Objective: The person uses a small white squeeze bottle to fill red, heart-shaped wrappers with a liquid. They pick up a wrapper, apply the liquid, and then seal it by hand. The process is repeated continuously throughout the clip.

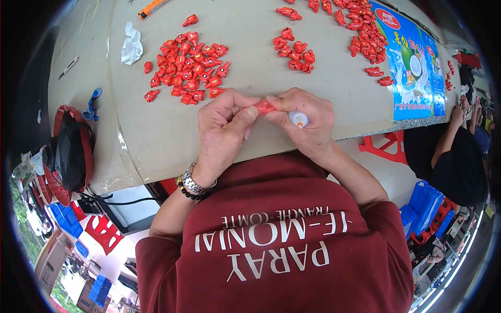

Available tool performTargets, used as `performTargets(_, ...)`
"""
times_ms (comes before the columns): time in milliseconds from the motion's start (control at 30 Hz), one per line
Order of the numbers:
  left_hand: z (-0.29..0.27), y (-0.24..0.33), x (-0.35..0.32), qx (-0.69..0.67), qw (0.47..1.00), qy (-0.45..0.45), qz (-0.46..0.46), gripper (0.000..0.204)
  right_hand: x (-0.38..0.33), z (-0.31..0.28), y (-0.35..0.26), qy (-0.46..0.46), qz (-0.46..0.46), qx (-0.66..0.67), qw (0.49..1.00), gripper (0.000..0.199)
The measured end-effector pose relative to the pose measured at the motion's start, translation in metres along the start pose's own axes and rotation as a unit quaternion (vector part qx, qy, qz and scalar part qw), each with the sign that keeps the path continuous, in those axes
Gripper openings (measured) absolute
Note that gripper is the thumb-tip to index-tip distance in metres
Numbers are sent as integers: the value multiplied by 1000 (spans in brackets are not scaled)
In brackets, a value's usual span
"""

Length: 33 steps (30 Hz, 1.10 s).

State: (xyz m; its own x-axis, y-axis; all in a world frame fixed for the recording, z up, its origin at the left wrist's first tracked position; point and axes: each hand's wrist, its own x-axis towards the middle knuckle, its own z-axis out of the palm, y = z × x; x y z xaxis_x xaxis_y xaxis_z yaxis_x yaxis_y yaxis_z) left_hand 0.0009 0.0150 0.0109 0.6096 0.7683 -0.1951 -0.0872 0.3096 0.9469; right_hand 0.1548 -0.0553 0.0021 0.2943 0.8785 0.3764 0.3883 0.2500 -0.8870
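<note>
A small red plastic figure piece (265,107) is pinched between my two hands over the front part of the table. My left hand (225,122) grips its left end with thumb and forefinger. Thumb and forefinger of my right hand (309,117) hold the other end. Tucked in the right hand's curled fingers is a small white bottle (299,120) with an orange-tinted tip. Beyond my left hand lies a pile of similar red pieces (188,70). A smaller cluster of red pieces (297,55) lies beyond the right hand. Fingers cover much of the held piece.
More red pieces (365,36) crowd the far right beside a blue printed sheet (415,68). Crumpled tissue (132,44), an orange marker-like stick (153,8), a thin pen-like tool (69,68) and a black-and-red fan-like object (70,151) are on the left. Another person's arm (448,138) reaches in at right.
</note>
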Motion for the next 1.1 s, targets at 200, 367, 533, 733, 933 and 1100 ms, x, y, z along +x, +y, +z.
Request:
performTargets(200,1,3,2,2,1000,-16,-22,13,0,-5,-4,10,71,36,997,17)
performTargets(367,15,23,2,-14,999,-16,-27,28,1,-21,-23,89,234,116,961,13)
performTargets(533,0,30,2,-286,947,-42,-139,35,9,-74,-2,185,160,-124,962,11)
performTargets(733,9,42,6,-434,877,-96,-183,29,12,-103,17,120,-58,-474,870,25)
performTargets(933,8,40,3,-329,928,-113,-133,27,8,-98,2,72,-17,-424,903,30)
performTargets(1100,4,31,4,-389,898,-152,-138,26,12,-88,-24,93,141,-169,971,37)
